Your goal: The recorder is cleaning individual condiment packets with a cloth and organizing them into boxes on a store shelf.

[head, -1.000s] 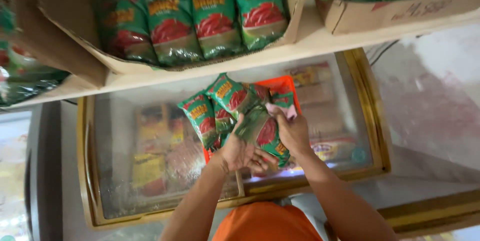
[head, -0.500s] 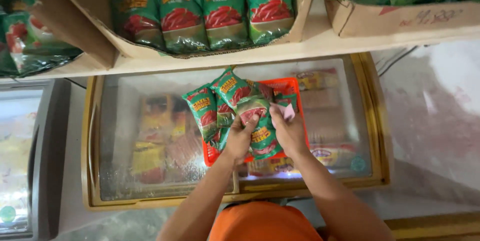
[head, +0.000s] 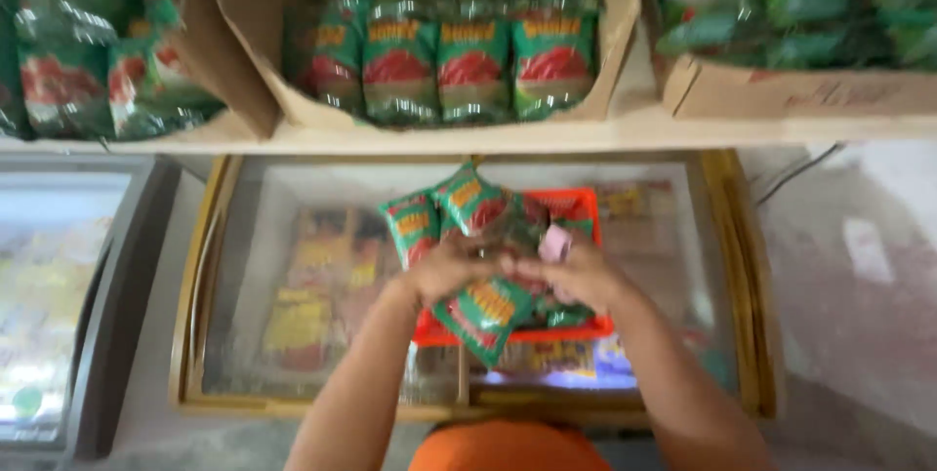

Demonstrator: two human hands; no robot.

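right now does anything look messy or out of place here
Only mildly: the green snack packets both hands clutch lie jumbled and tilted over the orange basket, unlike the upright rows in the cardboard box above.

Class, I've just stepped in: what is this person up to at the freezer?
Both hands, the left hand and right hand, clutch a bunch of green snack packets above an orange basket sitting on a glass-topped chest freezer. Above, cardboard boxes on a shelf hold rows of matching packets.
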